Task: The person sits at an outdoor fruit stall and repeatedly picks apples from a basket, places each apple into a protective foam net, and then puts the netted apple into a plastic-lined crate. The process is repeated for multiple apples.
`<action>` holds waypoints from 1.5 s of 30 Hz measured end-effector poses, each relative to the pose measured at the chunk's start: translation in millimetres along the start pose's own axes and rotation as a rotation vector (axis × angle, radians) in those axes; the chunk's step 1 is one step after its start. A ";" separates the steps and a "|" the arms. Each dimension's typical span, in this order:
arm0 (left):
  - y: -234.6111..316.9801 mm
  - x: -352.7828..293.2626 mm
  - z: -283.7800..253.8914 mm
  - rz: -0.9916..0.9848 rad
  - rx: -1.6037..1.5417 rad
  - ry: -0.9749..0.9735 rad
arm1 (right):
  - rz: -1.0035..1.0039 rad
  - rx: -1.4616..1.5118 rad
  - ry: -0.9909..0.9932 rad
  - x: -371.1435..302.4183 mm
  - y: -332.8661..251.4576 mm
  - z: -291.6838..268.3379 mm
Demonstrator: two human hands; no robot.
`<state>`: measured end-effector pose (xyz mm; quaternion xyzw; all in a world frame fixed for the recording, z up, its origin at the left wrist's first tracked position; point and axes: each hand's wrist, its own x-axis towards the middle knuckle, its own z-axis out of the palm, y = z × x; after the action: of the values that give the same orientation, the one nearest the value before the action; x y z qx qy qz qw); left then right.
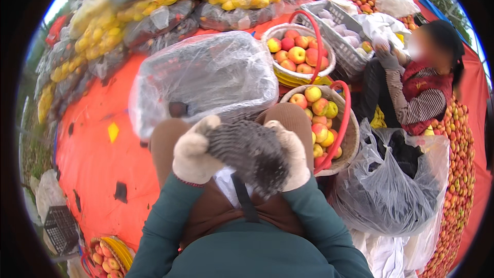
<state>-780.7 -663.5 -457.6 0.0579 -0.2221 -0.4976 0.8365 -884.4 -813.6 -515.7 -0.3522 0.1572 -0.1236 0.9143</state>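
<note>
In front of my lap, both hands in cream gloves hold a dark grey, ribbed, net-like bundle; its kind is unclear. My left hand grips its left end, fingers curled. At the other end my right hand is closed on it, the fingertips partly hidden. Just beyond my knees stands a crate lined with clear plastic, with a small dark piece inside. Beside my right knee, a round basket with a red handle holds red and yellow apples.
Another apple basket stands behind the first. A bag of dark material sits at my right. Farther right a co-worker handles a net-wrapped fruit by a grey crate. Bagged fruit is piled far left on orange sheeting.
</note>
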 end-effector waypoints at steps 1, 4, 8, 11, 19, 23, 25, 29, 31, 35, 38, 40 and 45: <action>-2.6 -7.0 2.2 -0.022 -0.040 0.071 | -0.015 -0.059 -0.027 5.8 16.5 -8.0; -23.5 -18.8 19.7 -0.141 -0.087 0.239 | 0.161 0.327 -0.220 -0.6 -15.9 4.1; -38.1 -36.7 38.6 -0.234 0.142 0.844 | 0.212 0.378 -0.238 -9.0 -31.4 18.7; -9.0 -53.8 25.7 0.069 0.486 0.336 | 0.124 0.155 -0.305 -11.7 -26.0 21.7; -32.9 -36.6 25.4 -0.053 0.208 0.455 | 0.056 -0.111 -0.282 -9.9 -48.5 41.3; -31.8 -4.6 44.2 -0.146 0.675 0.244 | -0.050 -0.370 -0.257 -21.5 -96.4 21.6; -20.1 6.7 44.3 -0.064 0.505 0.163 | -0.443 -0.382 -0.023 -19.6 -122.7 -24.6; 9.2 13.6 22.4 0.053 0.327 0.123 | -0.607 -0.441 0.469 -5.9 -153.7 -155.8; 11.8 21.1 14.4 0.141 0.303 0.236 | -0.347 -0.879 0.578 -10.2 -130.9 -229.6; 11.4 17.6 -6.3 0.285 0.356 0.624 | 0.131 -1.880 0.352 -19.7 -61.7 -296.3; 12.9 19.0 -12.0 0.238 0.377 0.613 | 0.135 -2.280 0.027 -7.2 -25.3 -317.9; 10.8 18.3 -10.1 0.208 0.367 0.674 | 0.184 -2.206 0.036 -5.9 -27.2 -322.8; 9.9 10.4 -11.3 0.155 0.475 0.614 | -0.023 -0.786 0.502 -20.2 -83.1 -289.0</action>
<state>-763.7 -668.9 -461.2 0.3791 -0.0745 -0.3273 0.8623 -1020.8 -1041.7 -657.9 -0.6328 0.4045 -0.1463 0.6438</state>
